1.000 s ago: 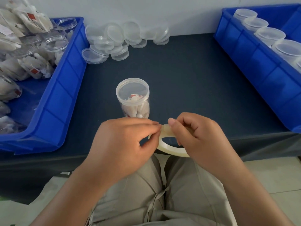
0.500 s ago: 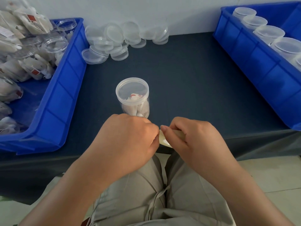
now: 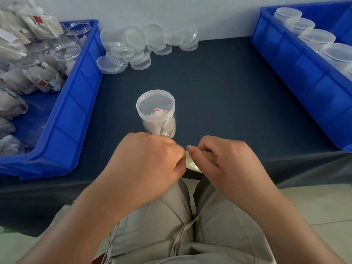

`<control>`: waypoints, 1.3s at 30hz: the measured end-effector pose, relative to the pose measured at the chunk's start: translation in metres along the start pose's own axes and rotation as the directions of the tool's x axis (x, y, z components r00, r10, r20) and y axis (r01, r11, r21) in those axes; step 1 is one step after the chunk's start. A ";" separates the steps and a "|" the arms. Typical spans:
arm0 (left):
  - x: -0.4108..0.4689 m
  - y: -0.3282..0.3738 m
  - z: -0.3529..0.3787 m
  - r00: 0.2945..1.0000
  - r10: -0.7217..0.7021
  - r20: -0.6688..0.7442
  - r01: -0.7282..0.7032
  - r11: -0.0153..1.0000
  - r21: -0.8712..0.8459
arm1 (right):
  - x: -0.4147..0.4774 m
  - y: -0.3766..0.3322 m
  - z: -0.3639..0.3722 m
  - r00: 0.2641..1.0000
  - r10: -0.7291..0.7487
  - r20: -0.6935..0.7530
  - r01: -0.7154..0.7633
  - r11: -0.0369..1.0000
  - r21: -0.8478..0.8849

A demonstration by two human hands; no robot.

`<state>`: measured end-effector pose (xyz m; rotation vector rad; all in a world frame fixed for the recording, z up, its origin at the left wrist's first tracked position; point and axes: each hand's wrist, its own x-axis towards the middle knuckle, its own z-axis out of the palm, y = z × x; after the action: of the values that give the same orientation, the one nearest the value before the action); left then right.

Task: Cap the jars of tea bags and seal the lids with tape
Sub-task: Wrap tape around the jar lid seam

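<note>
Dark cloth is covering the desk (image 3: 219, 88), which is butting against a pale wall. Both hands are working at its near edge, above the lap. The right hand (image 3: 228, 164) is gripping a tape roll (image 3: 191, 165) with curled fingers, and the left hand (image 3: 148, 164), also curled, is pinching at the roll's rim. A capped jar (image 3: 156, 113) of tea bags is standing upright just beyond the left hand. A left bin (image 3: 72, 115) and a right bin (image 3: 297, 73) are flanking bare cloth, and loose lids (image 3: 144, 46) are lying piled by the wall.
</note>
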<state>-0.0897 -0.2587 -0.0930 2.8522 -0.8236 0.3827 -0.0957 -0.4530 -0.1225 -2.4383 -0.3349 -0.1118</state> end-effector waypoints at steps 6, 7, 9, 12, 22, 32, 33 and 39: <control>-0.002 0.000 0.001 0.998 0.018 -0.062 -0.020 0.999 -0.039 | 0.001 0.002 0.001 1.000 0.010 -0.014 -0.009 0.998 0.056; -0.004 -0.002 0.001 0.998 -0.002 -0.061 -0.004 0.995 -0.096 | 0.001 0.003 0.000 1.000 0.010 -0.004 -0.010 0.997 0.080; -0.003 -0.008 -0.001 0.996 -0.088 -0.021 0.079 0.956 -0.282 | 0.002 0.006 -0.002 1.000 0.022 0.016 -0.024 0.990 0.140; -0.002 -0.015 0.001 0.967 -0.235 0.103 0.246 0.739 -0.627 | 0.003 0.010 -0.009 0.997 0.046 0.054 -0.061 0.942 0.329; -0.008 -0.023 0.022 0.821 -0.165 0.547 0.563 0.078 -0.823 | 0.002 0.011 -0.019 0.969 -0.045 0.242 -0.063 0.905 0.420; -0.010 -0.025 0.021 0.759 -0.147 0.634 0.629 -0.081 -0.773 | 0.004 0.015 -0.016 0.957 -0.037 0.289 -0.117 0.861 0.495; -0.010 -0.025 0.022 0.762 -0.147 0.631 0.628 -0.073 -0.775 | 0.004 0.016 -0.015 0.955 -0.035 0.295 -0.123 0.858 0.499; -0.012 -0.028 0.024 0.787 -0.127 0.604 0.606 -0.032 -0.795 | 0.004 0.018 -0.014 0.942 -0.021 0.334 -0.164 0.840 0.517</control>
<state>-0.0797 -0.2338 -0.1214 1.5503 -0.0531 -0.6503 -0.0867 -0.4743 -0.1222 -1.8897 -0.3606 0.3838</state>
